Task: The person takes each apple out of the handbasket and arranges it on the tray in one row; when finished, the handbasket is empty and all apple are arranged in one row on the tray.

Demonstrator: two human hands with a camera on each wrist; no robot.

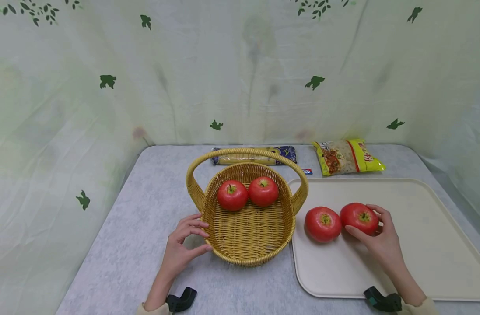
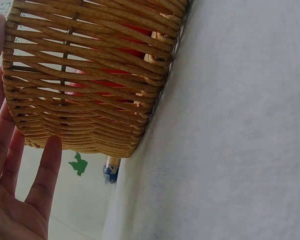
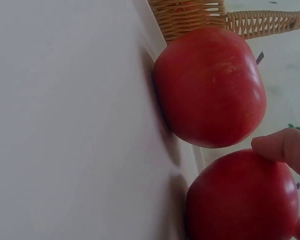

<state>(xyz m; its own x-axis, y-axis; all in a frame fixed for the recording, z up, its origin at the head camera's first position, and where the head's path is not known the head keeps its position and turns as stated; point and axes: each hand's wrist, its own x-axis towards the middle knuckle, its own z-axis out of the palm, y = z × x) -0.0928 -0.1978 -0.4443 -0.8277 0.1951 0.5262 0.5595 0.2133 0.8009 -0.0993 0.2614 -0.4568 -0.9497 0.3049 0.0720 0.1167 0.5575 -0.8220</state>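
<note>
A round wicker basket (image 1: 243, 236) with a tall arched handle stands in the middle of the table, two red apples (image 1: 232, 195) side by side in its far half. At its near left rim is my left hand (image 1: 184, 240), whose fairly straight fingers and thumb touch the woven side (image 2: 85, 75). My right hand (image 1: 381, 238) holds a red apple (image 1: 359, 218) over the tray, thumb on the near side and fingers round the right. Just left of it another red apple (image 1: 323, 224) sits on the tray; the right wrist view shows both apples close together.
A large cream tray (image 1: 429, 245) covers the table's right side, its left edge beside the basket. Behind the basket lies a long blue-and-yellow packet (image 1: 288, 153). A yellow food bag (image 1: 348, 157) and a small blue-red packet (image 1: 307, 171) lie near the back edge.
</note>
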